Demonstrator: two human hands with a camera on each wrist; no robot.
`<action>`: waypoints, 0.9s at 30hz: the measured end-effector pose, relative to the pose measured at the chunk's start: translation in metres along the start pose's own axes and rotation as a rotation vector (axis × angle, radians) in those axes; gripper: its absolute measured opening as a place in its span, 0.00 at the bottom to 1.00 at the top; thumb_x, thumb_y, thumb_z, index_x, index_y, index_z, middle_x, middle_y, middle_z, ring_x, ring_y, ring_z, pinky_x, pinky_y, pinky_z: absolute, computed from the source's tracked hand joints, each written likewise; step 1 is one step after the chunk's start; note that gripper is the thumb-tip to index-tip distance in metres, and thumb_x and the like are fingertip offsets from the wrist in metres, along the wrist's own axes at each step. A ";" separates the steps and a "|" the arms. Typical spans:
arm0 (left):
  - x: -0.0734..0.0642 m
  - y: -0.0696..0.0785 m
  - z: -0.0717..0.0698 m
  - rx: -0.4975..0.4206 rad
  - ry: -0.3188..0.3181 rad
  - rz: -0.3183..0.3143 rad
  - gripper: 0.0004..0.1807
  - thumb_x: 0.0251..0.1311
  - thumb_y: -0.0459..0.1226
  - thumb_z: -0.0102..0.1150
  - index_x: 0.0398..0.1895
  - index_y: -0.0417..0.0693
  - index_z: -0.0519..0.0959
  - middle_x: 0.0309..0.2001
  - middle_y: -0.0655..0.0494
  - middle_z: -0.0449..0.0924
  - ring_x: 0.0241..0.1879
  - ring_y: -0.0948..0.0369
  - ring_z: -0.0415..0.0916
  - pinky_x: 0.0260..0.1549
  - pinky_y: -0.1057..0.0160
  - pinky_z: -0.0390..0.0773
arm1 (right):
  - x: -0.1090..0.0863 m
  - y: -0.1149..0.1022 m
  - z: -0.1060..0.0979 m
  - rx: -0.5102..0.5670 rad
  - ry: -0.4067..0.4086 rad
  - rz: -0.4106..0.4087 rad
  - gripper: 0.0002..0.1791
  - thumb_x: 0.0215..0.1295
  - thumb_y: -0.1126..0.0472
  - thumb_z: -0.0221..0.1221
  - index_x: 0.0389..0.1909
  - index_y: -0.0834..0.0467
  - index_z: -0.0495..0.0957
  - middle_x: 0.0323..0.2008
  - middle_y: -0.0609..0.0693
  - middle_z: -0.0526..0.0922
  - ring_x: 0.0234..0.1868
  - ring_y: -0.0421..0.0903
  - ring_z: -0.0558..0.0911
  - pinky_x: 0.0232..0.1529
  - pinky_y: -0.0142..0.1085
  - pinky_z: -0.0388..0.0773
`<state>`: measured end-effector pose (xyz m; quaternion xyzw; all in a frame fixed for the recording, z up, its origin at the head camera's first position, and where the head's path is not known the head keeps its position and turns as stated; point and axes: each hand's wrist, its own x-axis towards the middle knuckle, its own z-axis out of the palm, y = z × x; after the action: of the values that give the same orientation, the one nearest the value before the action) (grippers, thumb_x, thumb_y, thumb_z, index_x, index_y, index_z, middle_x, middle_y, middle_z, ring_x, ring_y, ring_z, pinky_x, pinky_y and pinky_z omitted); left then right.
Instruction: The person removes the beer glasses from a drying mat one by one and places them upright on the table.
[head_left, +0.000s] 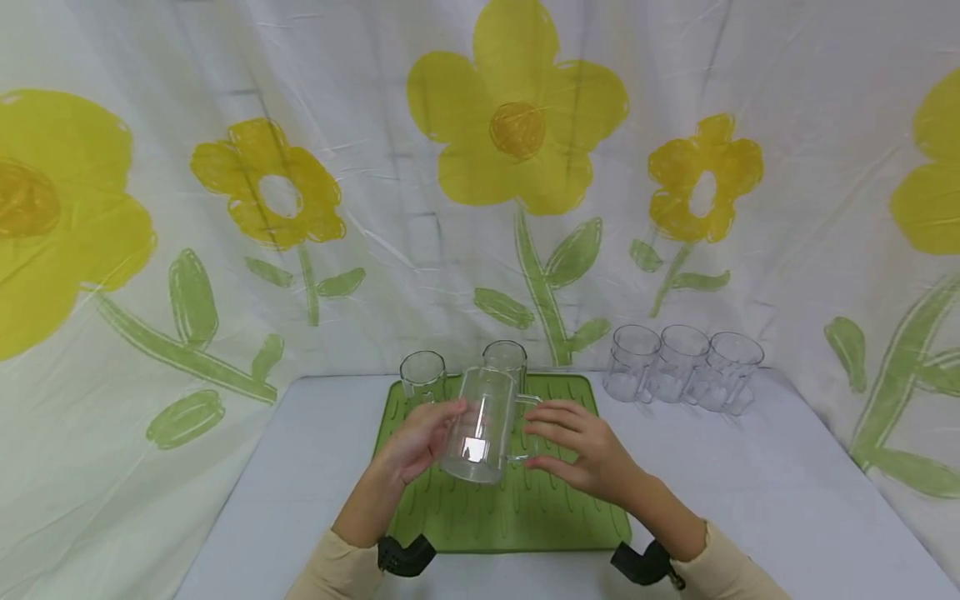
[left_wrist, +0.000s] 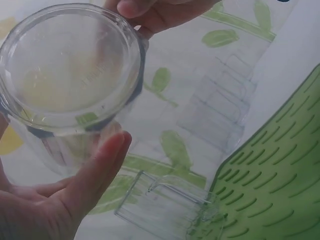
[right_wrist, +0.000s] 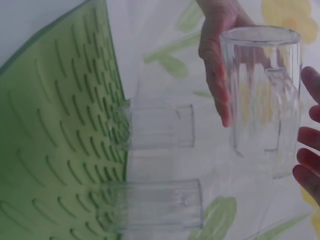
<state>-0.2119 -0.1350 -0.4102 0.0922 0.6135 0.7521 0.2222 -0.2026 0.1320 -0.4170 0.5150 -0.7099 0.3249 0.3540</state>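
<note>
A clear glass mug [head_left: 480,433] is held tilted above the green drying mat [head_left: 555,508], its handle toward the right. My left hand [head_left: 420,437] grips the mug's body from the left, thumb on the near side. In the left wrist view the mug's round base [left_wrist: 70,65] faces the camera, with the left thumb [left_wrist: 102,172] along the glass. My right hand [head_left: 581,446] is at the handle side, its fingers [right_wrist: 310,135] spread and lightly bent right beside the handle. Two more glass mugs stand on the mat's far part, one at left [head_left: 423,371], the other [head_left: 506,354] partly behind the held mug.
Three glass mugs [head_left: 633,367] stand in a row at the back right of the white table [head_left: 697,483]. A white curtain [head_left: 375,275] with yellow flowers hangs behind the table and along its sides. Both wrists wear black camera mounts [head_left: 405,556].
</note>
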 end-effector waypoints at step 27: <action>-0.016 -0.006 0.021 0.225 0.206 0.226 0.35 0.59 0.35 0.65 0.69 0.38 0.64 0.62 0.36 0.73 0.56 0.52 0.79 0.49 0.67 0.83 | 0.002 0.005 -0.011 0.405 0.070 0.474 0.27 0.51 0.75 0.67 0.55 0.71 0.76 0.52 0.49 0.84 0.54 0.31 0.80 0.52 0.29 0.82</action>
<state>-0.1885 -0.1230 -0.4087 0.1074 0.6991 0.7043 0.0605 -0.2063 0.1413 -0.4099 0.3837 -0.7185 0.5505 0.1830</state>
